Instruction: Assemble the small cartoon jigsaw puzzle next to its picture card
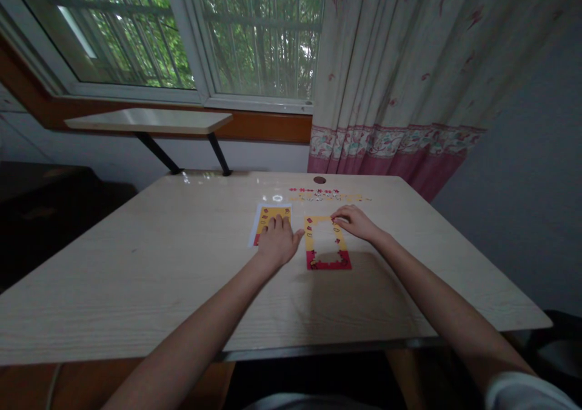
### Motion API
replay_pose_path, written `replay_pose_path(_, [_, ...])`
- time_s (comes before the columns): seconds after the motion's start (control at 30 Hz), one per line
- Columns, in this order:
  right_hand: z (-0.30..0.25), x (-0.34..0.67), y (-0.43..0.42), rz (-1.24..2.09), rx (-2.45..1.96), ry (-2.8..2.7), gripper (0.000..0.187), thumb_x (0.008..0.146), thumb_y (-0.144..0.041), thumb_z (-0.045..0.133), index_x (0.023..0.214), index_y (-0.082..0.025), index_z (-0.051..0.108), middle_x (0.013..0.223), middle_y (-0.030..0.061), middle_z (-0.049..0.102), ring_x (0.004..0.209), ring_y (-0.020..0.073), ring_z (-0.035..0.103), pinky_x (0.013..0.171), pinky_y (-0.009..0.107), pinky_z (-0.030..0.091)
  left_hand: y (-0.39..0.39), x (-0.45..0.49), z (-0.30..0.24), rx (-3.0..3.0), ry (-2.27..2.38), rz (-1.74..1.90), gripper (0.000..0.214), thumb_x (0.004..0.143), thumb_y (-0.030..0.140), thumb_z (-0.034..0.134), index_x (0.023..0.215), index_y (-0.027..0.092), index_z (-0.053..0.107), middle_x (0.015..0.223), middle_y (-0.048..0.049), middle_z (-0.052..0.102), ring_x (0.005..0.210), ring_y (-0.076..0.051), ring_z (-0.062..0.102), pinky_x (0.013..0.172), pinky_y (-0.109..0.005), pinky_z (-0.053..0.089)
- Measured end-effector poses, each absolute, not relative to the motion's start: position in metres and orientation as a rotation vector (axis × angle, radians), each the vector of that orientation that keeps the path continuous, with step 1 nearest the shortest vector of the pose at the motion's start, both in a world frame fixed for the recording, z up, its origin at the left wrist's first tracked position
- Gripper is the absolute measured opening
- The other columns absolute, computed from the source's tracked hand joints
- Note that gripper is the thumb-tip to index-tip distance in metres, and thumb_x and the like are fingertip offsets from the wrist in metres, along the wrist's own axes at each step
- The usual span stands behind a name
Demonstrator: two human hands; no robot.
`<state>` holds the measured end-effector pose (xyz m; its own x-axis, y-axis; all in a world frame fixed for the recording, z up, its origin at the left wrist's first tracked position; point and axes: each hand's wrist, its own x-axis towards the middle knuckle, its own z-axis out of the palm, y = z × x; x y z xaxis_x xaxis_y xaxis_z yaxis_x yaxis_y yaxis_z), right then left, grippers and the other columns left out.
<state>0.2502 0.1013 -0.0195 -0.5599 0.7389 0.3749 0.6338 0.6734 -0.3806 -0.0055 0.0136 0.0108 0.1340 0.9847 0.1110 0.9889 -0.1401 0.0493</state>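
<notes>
My left hand point(276, 240) lies with fingers spread on a yellow and red printed sheet point(264, 223) with a white margin, covering part of its picture. Just to the right is a yellow and red jigsaw puzzle border point(329, 265) with a hollow middle, lying flat on the table. At its upper right corner, my right hand point(355, 222) has thumb and forefinger pinched together. Whatever sits between those fingertips is too small to make out. Beyond both hands, loose jigsaw puzzle pieces point(313, 190) are laid out in rows, red at the back and yellowish nearer.
The pale wooden table point(159, 276) has a round cable hole point(319, 180) near its back edge. A raised shelf point(150, 120) on black legs stands at the back left. Behind are a barred window point(264, 40) and a flowered curtain point(391, 64).
</notes>
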Motion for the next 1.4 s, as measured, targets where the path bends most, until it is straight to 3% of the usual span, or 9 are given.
replay_pose_path(0.43, [-0.02, 0.255, 0.103, 0.314, -1.004, -2.395, 0.019, 0.086, -0.024, 0.056, 0.098, -0.02, 0.07, 0.096, 0.0073, 0.069, 0.091, 0.0198, 0.061, 0.085, 0.036, 0.042, 0.018, -0.007, 0.001, -2.341, -2.063, -0.144, 0.066, 0.094, 0.052, 0.024, 0.136, 0.004, 0.037, 0.143, -0.024, 0.036, 0.132, -0.038, 0.031, 0.102, -0.051, 0.03])
replay_pose_path(0.73, [-0.02, 0.255, 0.105, 0.308, -1.028, -2.395, 0.029, 0.085, -0.01, 0.047, 0.098, -0.021, 0.07, 0.098, 0.0068, 0.069, 0.094, 0.0196, 0.06, 0.088, 0.038, 0.043, 0.019, -0.008, -0.001, -2.319, -2.052, -0.167, 0.065, 0.094, 0.052, 0.022, 0.136, 0.006, 0.038, 0.143, -0.0235, 0.037, 0.132, -0.037, 0.033, 0.102, -0.051, 0.03])
replay_pose_path(1.03, [-0.022, 0.254, 0.106, 0.296, -1.049, -2.391, 0.029, 0.085, -0.009, 0.046, 0.098, -0.021, 0.07, 0.099, 0.0061, 0.068, 0.095, 0.019, 0.059, 0.088, 0.037, 0.043, 0.018, -0.008, 0.002, -2.309, -2.063, -0.152, 0.064, 0.094, 0.052, 0.024, 0.134, 0.004, 0.04, 0.142, -0.0234, 0.038, 0.131, -0.036, 0.035, 0.103, -0.048, 0.031])
replay_pose_path(1.4, [-0.018, 0.252, 0.105, 0.304, -1.077, -2.318, 0.026, 0.086, -0.011, 0.047, 0.099, -0.019, 0.069, 0.099, 0.0061, 0.069, 0.094, 0.0176, 0.061, 0.089, 0.035, 0.043, 0.016, -0.006, 0.005, -2.353, -1.947, -0.206, 0.057, 0.094, 0.048, 0.03, 0.134, 0.008, 0.041, 0.143, -0.0208, 0.038, 0.131, -0.037, 0.033, 0.104, -0.052, 0.028])
